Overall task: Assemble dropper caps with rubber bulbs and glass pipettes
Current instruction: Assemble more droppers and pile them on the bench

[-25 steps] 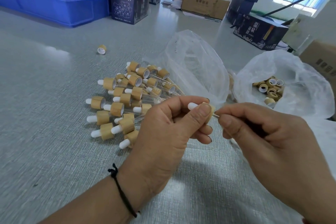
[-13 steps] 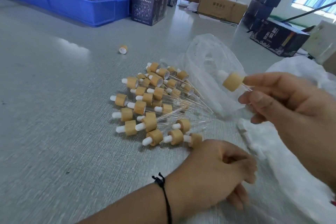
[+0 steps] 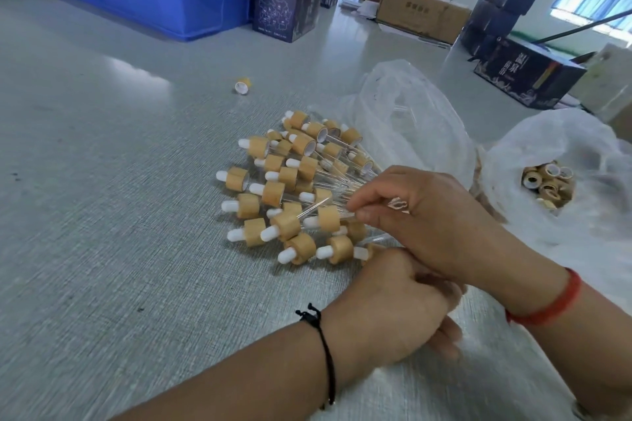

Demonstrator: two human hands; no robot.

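In the head view, the right hand (image 3: 431, 215) reaches in from the lower right toward the centre of the frame, thumb and forefinger pinching the glass pipette of an assembled dropper (image 3: 328, 218) whose bamboo-coloured cap and white bulb point left, at the near edge of the pile of finished droppers (image 3: 290, 188). The left hand (image 3: 393, 304) lies just below it, low in the frame, with fingers curled under the right wrist; whether it holds anything cannot be told. A single loose cap (image 3: 242, 85) sits apart, upper left of the pile. To the right, a clear plastic bag (image 3: 410, 120) lies behind the pile, and a second bag (image 3: 581, 147) at the right edge holds empty caps (image 3: 547, 184). The grey table (image 3: 102, 181) carries a blue crate (image 3: 154, 3) of dark bottles at the upper left, dark printed boxes (image 3: 287, 7) and a cardboard carton (image 3: 420, 14) at the top.
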